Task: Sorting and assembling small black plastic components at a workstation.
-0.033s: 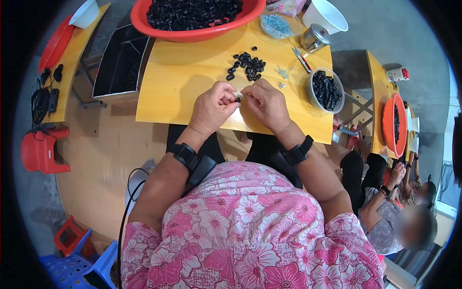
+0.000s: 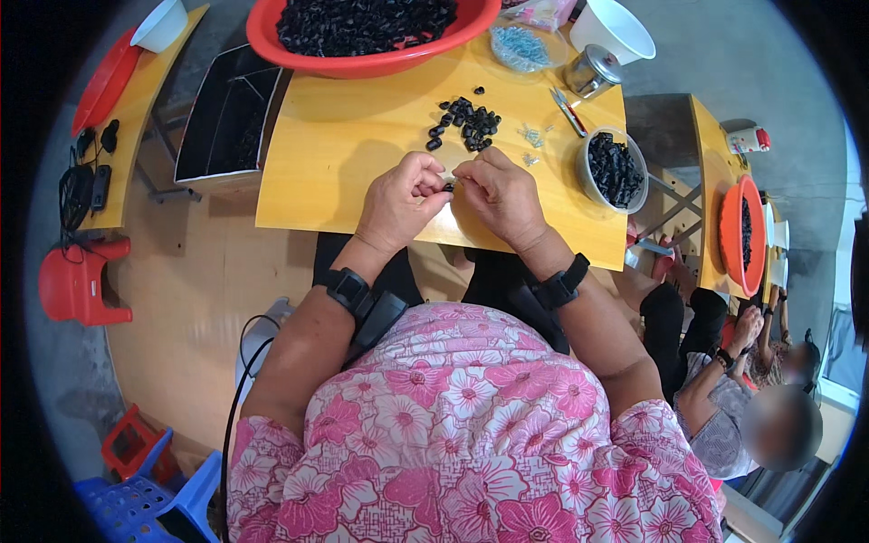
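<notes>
We are working at the middle of the frame, where our left hand [image 2: 398,204] and right hand [image 2: 502,195] are meeting over the yellow table [image 2: 335,172]. Between the fingertips we are pinching a small black piece [image 2: 449,186], the left hand curled around it from the left while the right hand is closing thumb and forefinger on what looks like a tiny pale part beside it; that part is too small to tell for sure.

We judge the piece to be light, hard and stiff, probably plastic, and easy to drop, so a fingertip pinch on its sides suits it better than a full grasp.

Both wrists are resting low near the table's near edge, forearms coming up from the lower frame, each wearing a black wristband [image 2: 347,288]. Just above the hands a loose pile of black pieces [image 2: 463,122] is lying on the table. A grey bowl [image 2: 612,168] of them is sitting to the right, and a red basin [image 2: 371,32] full of more is standing at the top.
</notes>
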Demonstrator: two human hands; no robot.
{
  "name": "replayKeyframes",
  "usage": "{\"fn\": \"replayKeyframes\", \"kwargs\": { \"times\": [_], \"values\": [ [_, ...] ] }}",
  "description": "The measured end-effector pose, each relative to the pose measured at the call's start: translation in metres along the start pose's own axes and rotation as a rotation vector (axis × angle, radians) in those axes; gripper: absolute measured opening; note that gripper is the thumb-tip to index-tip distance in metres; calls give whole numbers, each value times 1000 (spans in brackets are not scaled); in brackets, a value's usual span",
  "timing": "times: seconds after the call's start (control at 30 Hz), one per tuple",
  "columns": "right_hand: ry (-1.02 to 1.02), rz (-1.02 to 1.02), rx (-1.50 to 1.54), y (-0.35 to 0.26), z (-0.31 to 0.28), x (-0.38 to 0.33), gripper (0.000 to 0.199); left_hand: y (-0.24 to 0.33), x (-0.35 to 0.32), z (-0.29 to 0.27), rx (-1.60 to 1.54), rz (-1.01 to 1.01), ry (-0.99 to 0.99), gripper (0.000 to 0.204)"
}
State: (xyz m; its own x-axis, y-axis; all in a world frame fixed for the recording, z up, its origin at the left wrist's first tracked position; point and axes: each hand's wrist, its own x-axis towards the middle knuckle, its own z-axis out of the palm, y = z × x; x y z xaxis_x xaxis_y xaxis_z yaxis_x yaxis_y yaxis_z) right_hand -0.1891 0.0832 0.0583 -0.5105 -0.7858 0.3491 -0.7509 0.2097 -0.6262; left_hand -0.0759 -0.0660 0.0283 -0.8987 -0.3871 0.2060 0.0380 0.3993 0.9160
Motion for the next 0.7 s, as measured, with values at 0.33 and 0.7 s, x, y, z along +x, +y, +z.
{"fn": "replayKeyframes", "kwargs": {
  "times": [0.33, 0.7],
  "values": [
    [-82, -343, -350, -6, -3, 7, 16, 3, 0, -1, 7, -61, -34, 33],
    [-177, -526, -508, -16, -3, 7, 16, -3, 0, -1, -34, -52, -13, 31]
  ]
}}
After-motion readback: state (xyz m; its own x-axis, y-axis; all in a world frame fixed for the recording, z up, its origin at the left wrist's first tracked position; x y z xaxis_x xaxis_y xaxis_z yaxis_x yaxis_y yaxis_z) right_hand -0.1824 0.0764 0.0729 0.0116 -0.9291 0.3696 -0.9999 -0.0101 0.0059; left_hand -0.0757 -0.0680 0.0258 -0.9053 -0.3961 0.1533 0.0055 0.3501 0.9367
